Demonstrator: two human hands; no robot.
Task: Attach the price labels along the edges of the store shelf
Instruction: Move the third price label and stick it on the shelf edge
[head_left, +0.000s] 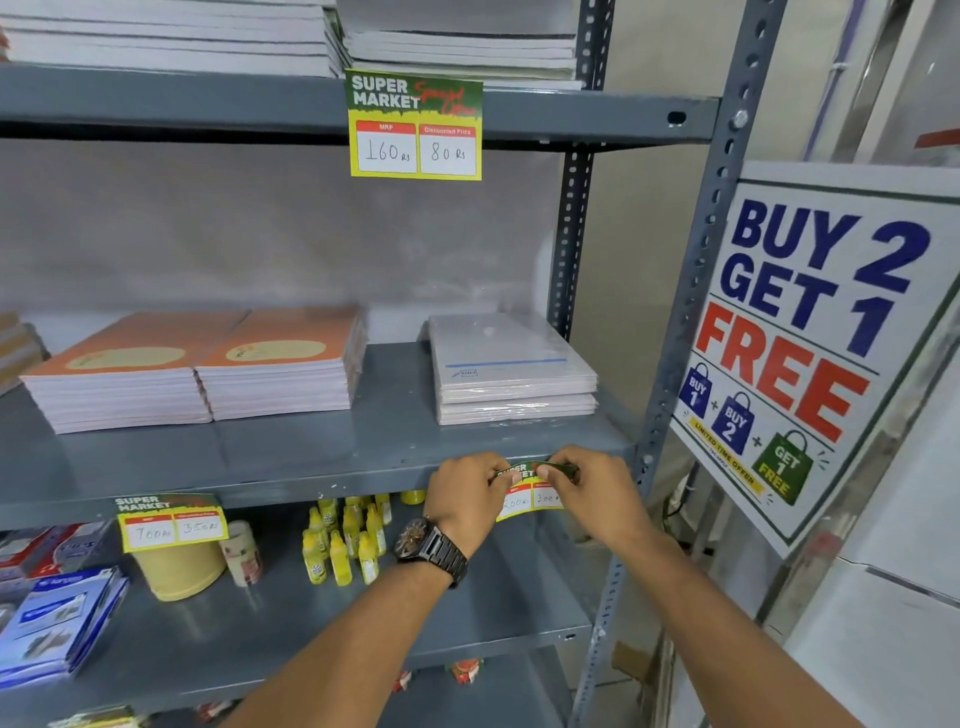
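A yellow and green price label (529, 498) sits against the front edge of the grey middle shelf (311, 483), near its right end. My left hand (465, 496) pinches the label's left top part and my right hand (592, 496) pinches its right top part; the top strip is bent over the shelf lip. My fingers hide part of the label. Two more labels hang on shelf edges: one on the upper shelf (415, 126) reading 160 and 80, one at the left of the middle shelf (171, 521) reading 700 and 350.
Stacks of notebooks (192, 371) and wrapped paper packs (511, 369) lie on the middle shelf. Below stand yellow bottles (343, 538), a tape roll (179, 569) and blue packets (57, 618). A grey slotted upright (691, 291) and a "Buy 2 Get 1 Free" poster (810, 332) are to the right.
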